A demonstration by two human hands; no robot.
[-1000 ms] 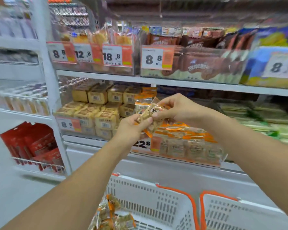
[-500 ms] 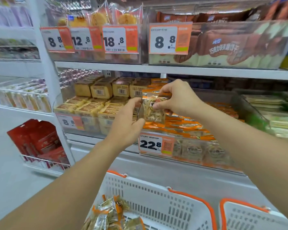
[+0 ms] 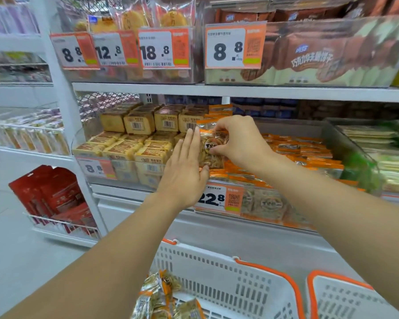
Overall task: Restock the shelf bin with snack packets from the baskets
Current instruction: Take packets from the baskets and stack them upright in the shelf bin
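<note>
My right hand point(image 3: 238, 140) pinches a clear snack packet point(image 3: 211, 150) with orange ends, held upright at the left front corner of the clear shelf bin point(image 3: 346, 146). My left hand point(image 3: 184, 171) lies flat with straight fingers against the packet's left side. The bin holds several orange packets point(image 3: 304, 149) lying flat and carries a 22.8 price tag point(image 3: 219, 199). Below, a white basket with an orange rim point(image 3: 251, 284) holds more packets point(image 3: 164, 295) at its left end.
A second white basket point(image 3: 346, 298) stands at the lower right. Yellow boxed cakes point(image 3: 134, 143) fill the bin left of the packet. Green packets point(image 3: 392, 162) lie in the bin on the right. The shelf above point(image 3: 240, 90) carries brown biscuit packs. Red bags point(image 3: 53, 196) hang low left.
Both hands carried the packet forward and down to the bin's left front corner. My left hand let go of it and now lies flat against its side.
</note>
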